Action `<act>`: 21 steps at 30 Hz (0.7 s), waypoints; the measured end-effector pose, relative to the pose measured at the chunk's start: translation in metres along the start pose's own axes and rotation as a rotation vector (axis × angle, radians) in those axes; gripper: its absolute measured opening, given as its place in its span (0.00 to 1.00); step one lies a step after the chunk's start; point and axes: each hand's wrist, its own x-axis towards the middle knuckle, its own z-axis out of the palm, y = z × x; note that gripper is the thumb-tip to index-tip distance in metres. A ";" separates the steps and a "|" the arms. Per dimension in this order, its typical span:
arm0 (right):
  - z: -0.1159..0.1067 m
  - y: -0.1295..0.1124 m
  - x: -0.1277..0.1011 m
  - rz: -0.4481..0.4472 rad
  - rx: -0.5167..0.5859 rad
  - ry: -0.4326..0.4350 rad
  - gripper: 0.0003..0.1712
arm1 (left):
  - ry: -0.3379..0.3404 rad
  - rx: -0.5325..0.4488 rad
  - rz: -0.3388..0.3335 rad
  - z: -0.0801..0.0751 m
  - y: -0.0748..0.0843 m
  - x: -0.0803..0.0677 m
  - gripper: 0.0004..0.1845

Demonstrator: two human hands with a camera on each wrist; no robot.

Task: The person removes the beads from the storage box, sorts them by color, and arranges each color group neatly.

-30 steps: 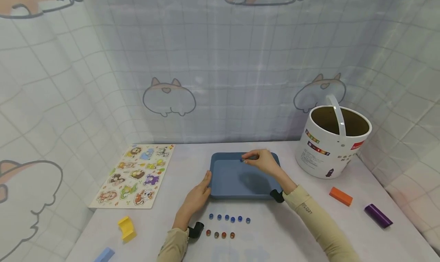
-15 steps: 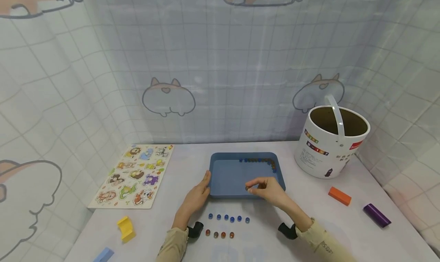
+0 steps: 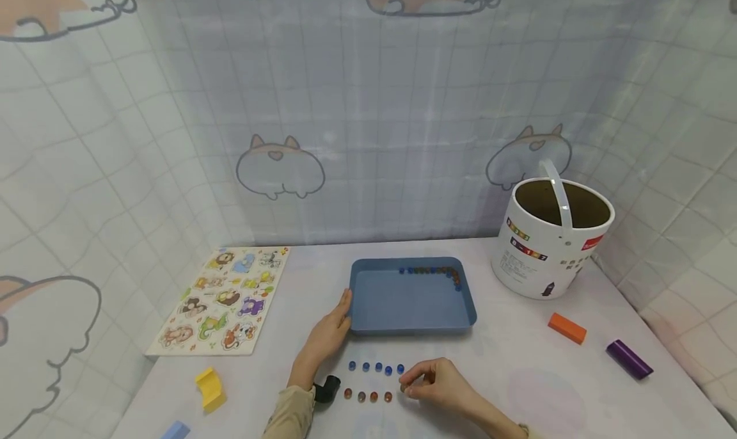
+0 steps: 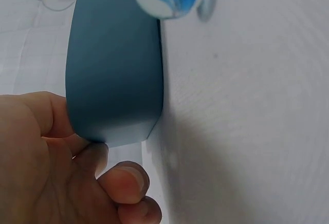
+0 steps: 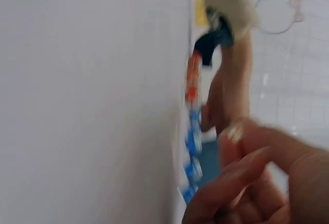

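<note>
The right hand point(image 3: 436, 386) is pinching a small, round, brownish glass marble point(image 3: 403, 388) between thumb and forefinger, their gap narrowing to its width. To the grip's left, a row of four reddish-brown glass marbles point(image 3: 373, 397) is lying; slightly beyond it, a row of blue glass marbles point(image 3: 379, 367). Farther beyond the grip, the left hand point(image 3: 325, 336) is resting straight fingers against a blue-grey, rectangular, shallow tray point(image 3: 411, 331). By its glassy look, the pinched marble is probably handling as light, hard and slippery, readier to roll than break; opposed fingertips at its widest are likely giving the surest hold. Those fingertips are hiding most of it, blur is smearing the right wrist view, and whether it is touching the tabletop point(image 3: 472, 362) is staying unclear.
</note>
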 end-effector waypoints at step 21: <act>0.023 0.016 -0.005 -0.066 -0.081 0.064 0.07 | 0.008 -0.006 0.023 0.004 -0.001 -0.002 0.30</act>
